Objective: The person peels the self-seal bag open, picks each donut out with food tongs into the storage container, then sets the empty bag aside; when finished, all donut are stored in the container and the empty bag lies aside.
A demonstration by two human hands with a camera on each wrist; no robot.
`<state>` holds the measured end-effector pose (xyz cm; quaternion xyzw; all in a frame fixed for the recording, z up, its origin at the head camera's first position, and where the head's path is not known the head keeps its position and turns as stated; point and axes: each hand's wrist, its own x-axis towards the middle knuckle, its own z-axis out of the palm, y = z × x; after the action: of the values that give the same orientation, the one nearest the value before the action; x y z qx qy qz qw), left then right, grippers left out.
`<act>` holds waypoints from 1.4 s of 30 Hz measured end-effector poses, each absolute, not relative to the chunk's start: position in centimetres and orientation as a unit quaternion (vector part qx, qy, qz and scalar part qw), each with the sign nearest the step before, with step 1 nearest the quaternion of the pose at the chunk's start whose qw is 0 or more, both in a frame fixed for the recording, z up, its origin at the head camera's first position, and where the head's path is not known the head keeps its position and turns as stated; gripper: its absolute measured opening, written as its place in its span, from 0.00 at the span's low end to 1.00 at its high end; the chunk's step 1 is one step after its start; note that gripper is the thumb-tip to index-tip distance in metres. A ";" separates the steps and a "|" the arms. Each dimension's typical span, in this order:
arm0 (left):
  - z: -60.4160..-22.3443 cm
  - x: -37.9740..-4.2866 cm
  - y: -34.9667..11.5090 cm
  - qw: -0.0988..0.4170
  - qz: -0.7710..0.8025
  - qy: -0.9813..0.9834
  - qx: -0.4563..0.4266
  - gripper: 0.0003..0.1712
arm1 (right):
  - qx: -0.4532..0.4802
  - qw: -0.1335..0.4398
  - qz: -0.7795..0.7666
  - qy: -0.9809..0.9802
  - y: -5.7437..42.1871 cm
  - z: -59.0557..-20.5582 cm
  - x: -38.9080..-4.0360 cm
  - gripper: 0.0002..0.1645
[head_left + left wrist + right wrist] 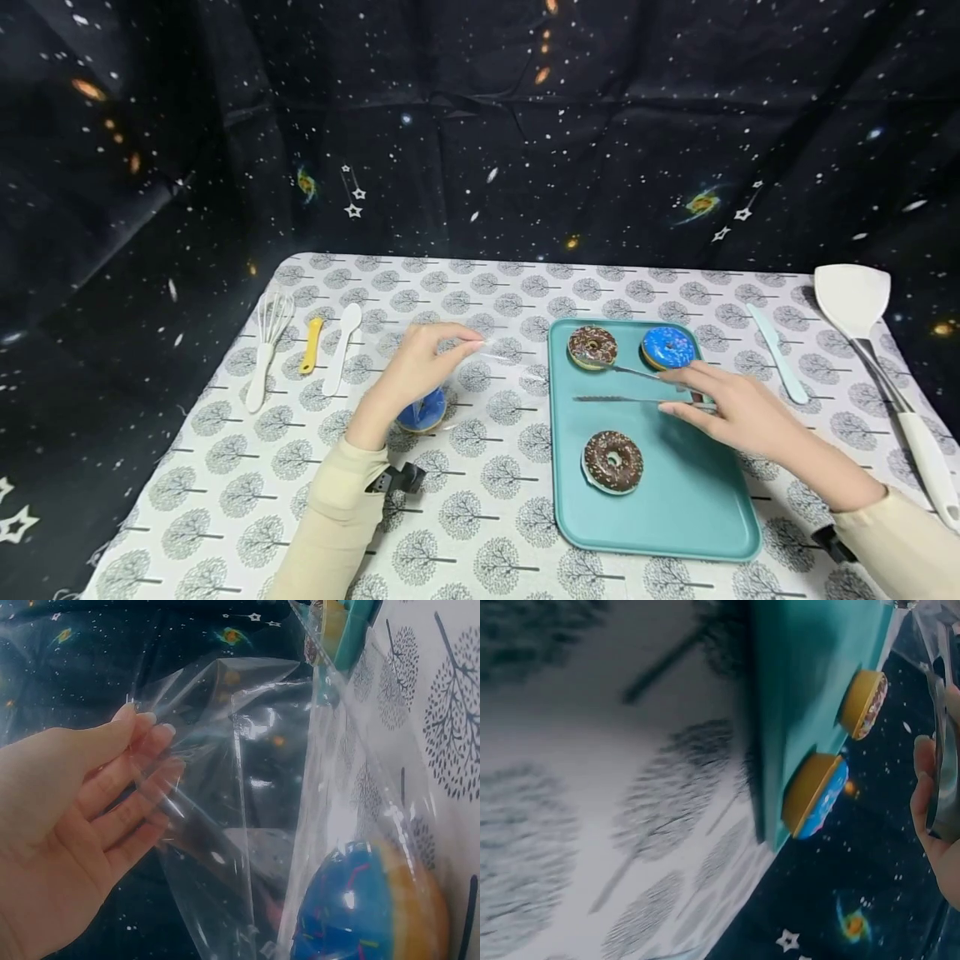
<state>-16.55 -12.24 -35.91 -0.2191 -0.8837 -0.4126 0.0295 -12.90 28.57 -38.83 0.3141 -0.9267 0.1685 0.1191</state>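
My left hand (416, 367) pinches the edge of a clear plastic bag (247, 765) between thumb and fingertips. Inside the bag, on the cloth below that hand, sits a blue-iced doughnut (345, 907), partly covered by my wrist in the head view. With my right hand (738, 408) I grip metal tongs (603, 398), their arms spread and pointing left above the teal tray (660, 512). Nothing is between the tong tips. The tray carries a chocolate doughnut (582, 338) at the back left, a blue doughnut (667, 346) at the back right and another chocolate doughnut (627, 473) nearer the front.
Left of the bag lie a whisk (258, 379), a yellow-handled utensil (312, 343) and a white spoon (345, 337). A pale blue knife (780, 354) and a white spatula (853, 296) with a long handle lie right of the tray. Tree-patterned cloth (480, 533) covers the table.
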 end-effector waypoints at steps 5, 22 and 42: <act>-35.9 -16.5 -12.0 0.031 -0.405 -0.887 -0.219 0.11 | 0.329 0.129 0.160 -0.922 26.8 -38.3 -14.8 0.24; -36.1 -16.6 -11.8 0.026 -0.395 -0.889 -0.230 0.13 | 0.481 0.146 0.131 -0.855 19.0 -37.8 -18.8 0.19; -36.0 -16.8 -12.2 0.038 -0.407 -0.883 -0.230 0.12 | 0.503 0.032 0.114 -0.856 11.9 -39.2 -20.0 0.25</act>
<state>-16.80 -12.18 -35.97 -0.2298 -0.8833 -0.4070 0.0378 -19.97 11.85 -39.17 0.5035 -0.8559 0.1140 0.0319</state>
